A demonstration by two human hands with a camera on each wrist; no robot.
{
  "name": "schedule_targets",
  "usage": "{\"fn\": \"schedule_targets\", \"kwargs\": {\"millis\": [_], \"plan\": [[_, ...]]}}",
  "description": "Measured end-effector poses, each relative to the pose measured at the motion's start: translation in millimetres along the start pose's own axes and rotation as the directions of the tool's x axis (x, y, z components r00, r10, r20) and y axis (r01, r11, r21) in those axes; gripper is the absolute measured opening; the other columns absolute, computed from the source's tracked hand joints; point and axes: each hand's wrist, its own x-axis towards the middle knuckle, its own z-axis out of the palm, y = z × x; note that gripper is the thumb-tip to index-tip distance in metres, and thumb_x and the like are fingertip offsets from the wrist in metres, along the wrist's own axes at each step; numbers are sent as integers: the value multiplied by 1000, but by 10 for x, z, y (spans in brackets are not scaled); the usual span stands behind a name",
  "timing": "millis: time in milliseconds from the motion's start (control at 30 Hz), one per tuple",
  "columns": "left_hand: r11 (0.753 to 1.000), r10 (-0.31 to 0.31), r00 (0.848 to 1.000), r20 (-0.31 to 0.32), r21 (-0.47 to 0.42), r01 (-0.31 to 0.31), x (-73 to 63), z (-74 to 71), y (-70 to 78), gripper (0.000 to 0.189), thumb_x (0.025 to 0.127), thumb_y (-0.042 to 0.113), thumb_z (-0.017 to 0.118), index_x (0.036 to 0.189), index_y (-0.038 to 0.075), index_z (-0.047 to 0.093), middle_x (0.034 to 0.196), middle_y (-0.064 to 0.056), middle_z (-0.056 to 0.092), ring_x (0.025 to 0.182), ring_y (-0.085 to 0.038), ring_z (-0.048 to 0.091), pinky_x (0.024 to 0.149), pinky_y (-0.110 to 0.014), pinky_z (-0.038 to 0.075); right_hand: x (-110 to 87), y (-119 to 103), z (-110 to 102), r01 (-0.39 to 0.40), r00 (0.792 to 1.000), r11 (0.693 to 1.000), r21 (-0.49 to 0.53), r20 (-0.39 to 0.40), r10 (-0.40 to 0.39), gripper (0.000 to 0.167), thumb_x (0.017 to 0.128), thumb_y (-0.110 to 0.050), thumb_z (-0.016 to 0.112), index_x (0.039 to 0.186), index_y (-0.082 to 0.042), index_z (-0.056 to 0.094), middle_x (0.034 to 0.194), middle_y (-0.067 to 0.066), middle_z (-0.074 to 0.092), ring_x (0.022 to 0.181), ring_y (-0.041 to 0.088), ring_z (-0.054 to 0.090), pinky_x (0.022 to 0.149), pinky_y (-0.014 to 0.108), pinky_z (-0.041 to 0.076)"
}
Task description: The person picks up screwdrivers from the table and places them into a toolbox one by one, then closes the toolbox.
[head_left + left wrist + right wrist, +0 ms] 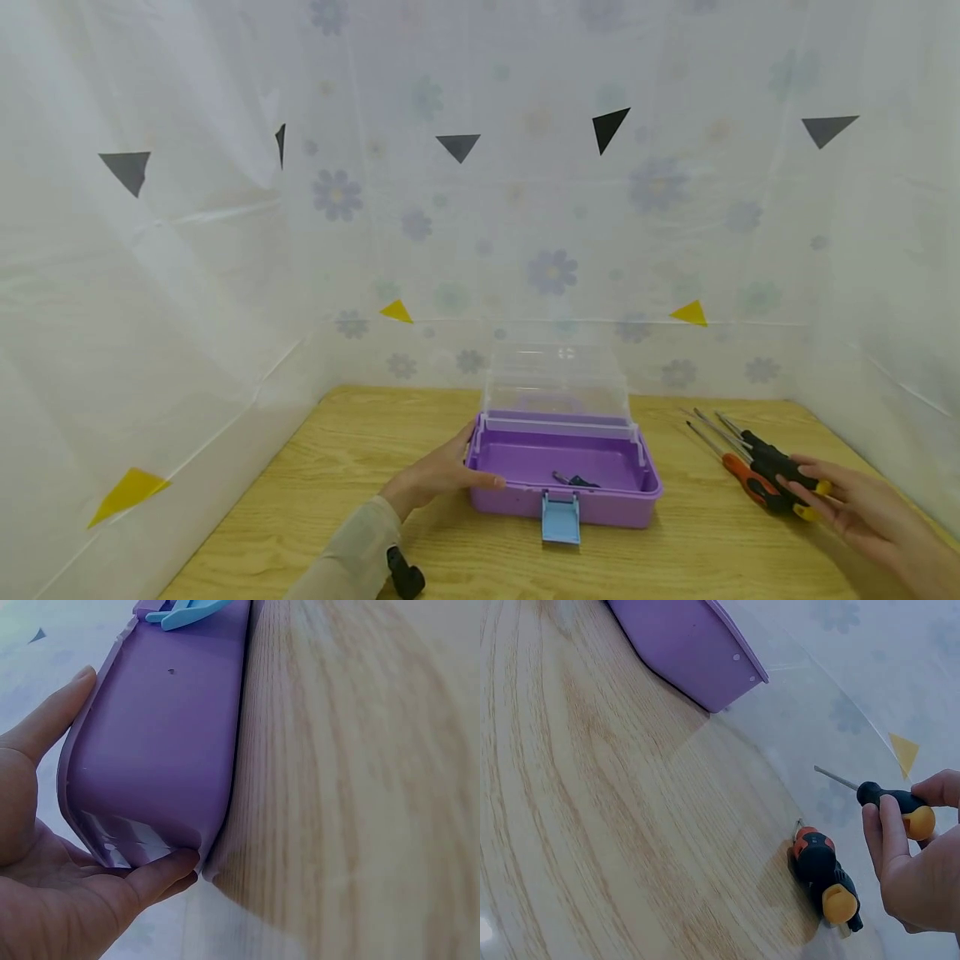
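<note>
A purple toolbox [495, 500] stands on the table with its clear lid raised and its light blue latch [561, 521] hanging down in front. My left hand [435, 479] grips its left end, thumb over the front rim, fingers against the side wall. Inside lies a small dark-handled tool [581, 481] with a metal end. At the right, my right hand [862, 512] pinches a screwdriver [881, 796] by its black, yellow-ended handle. In the right wrist view it is above the other screwdrivers, among them an orange-and-black screwdriver [746, 483] and a black-and-yellow screwdriver [840, 902].
The wood-grain table [360, 442] is enclosed by white flowered sheeting [480, 250] at the back and sides. The clear lid [555, 379] leans up behind the toolbox, near the back sheet. A black wrist mount [405, 575] sits by my left sleeve [352, 550].
</note>
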Motion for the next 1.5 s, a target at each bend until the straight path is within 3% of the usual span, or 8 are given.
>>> {"fn": "schedule_targets", "kwargs": {"millis": [233, 400, 533, 700, 900, 1233, 1500], "plan": [[1000, -13, 1000, -1, 4, 13, 9, 1, -4, 117, 86, 26, 85, 168, 15, 1, 165, -21, 27, 144, -40, 37, 119, -60, 23, -9, -12, -6, 9, 999, 1000, 25, 52, -10, 35, 110, -7, 48, 97, -16, 79, 101, 0, 61, 100, 28, 73, 104, 29, 46], [1000, -16, 1000, -5, 8, 16, 14, 0, -13, 117, 87, 25, 85, 168, 15, 1, 165, -21, 26, 144, -40, 37, 119, -61, 23, -33, -15, -27, 3, 984, 996, 88, 175, -18, 39, 112, -6, 41, 107, -9, 79, 105, 3, 61, 106, 32, 71, 107, 27, 43], [1000, -15, 1000, -9, 5, 15, 15, -5, -14, 118, 86, 24, 85, 168, 15, 1, 164, -21, 27, 143, -40, 37, 119, -60, 23, -43, -35, -33, 2, 949, 993, 119, 314, -39, 44, 113, -6, 34, 117, -8, 78, 110, 4, 62, 113, 32, 69, 109, 26, 41], [1000, -13, 1000, -10, -5, 13, 16, -7, -9, 119, 85, 25, 86, 168, 15, 1, 164, -21, 28, 143, -40, 39, 119, -59, 24, -33, -79, 1, 14, 876, 993, 120, 476, -70, 51, 114, -6, 24, 127, -6, 74, 121, 6, 64, 120, 32, 65, 109, 29, 41], [1000, -9, 1000, -7, -3, 9, 10, -8, -6, 117, 87, 23, 85, 168, 15, 1, 164, -21, 27, 144, -41, 37, 119, -60, 23, -37, -109, 81, -18, 810, 990, 137, 582, -66, 56, 114, -6, 17, 133, -3, 69, 130, 9, 63, 126, 32, 61, 111, 30, 39], [1000, -5, 1000, -3, 1, 5, 16, -11, -14, 117, 87, 24, 85, 168, 16, 0, 165, -21, 26, 145, -40, 36, 119, -60, 23, -34, -52, 246, -15, 753, 994, 112, 655, -63, 58, 113, -4, 13, 139, -1, 65, 139, 11, 61, 131, 30, 57, 109, 30, 42], [1000, -3, 1000, 3, -12, 3, 16, -10, -17, 117, 87, 22, 84, 168, 16, 0, 164, -22, 28, 143, -40, 38, 119, -59, 23, -18, -35, 420, 17, 735, 995, 96, 674, -77, 58, 113, -3, 12, 138, 0, 65, 140, 11, 62, 131, 26, 57, 108, 31, 43]]}}
